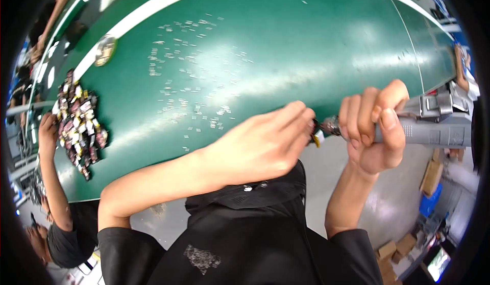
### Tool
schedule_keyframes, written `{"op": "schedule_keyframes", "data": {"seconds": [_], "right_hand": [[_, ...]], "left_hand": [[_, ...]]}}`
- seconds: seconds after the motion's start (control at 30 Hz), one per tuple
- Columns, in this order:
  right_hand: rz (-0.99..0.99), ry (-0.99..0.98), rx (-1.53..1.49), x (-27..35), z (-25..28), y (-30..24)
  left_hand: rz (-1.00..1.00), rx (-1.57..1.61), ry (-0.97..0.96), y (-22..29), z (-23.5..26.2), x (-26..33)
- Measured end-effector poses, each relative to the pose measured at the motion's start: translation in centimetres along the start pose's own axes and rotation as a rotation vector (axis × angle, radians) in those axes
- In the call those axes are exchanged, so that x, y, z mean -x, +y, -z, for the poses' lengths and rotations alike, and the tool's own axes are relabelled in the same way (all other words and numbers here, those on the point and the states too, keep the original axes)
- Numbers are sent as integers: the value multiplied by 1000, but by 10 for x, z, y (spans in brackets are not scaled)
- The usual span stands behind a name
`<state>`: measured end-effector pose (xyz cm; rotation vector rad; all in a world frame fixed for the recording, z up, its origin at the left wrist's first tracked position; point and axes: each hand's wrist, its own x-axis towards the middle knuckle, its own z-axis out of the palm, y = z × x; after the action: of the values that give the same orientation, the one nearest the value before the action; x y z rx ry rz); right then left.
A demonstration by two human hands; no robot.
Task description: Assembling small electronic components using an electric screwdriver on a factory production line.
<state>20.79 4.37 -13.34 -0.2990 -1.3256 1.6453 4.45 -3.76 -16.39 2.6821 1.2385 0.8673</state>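
The small part [316, 138] pinched in my left hand [265, 147] is almost wholly hidden behind my fingertips; only a dark and yellow sliver shows, too small to name. My right hand [375, 132] covers the middle of the grey power tool [439, 126], and its rear runs out of sight at the picture's rim. The white bits [189, 70] scattered on the green surface [306, 45] are too tiny to identify. The heap of dark pieces [77, 124] is blurred. A co-worker's arm [51, 177] is cut off at the left rim.
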Motion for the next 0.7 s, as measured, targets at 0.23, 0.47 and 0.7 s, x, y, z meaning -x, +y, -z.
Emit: {"op": "schedule_keyframes", "data": {"seconds": [0.23, 0.47, 0.7], "right_hand": [[17, -245, -407, -2, 9, -5], [36, -41, -584, 16, 21, 8], [-134, 179, -603, 21, 6, 33]], "left_hand": [[-11, 76, -67, 16, 23, 30], [837, -537, 215, -14, 150, 148], [1088, -1051, 44, -34, 194, 221]]}}
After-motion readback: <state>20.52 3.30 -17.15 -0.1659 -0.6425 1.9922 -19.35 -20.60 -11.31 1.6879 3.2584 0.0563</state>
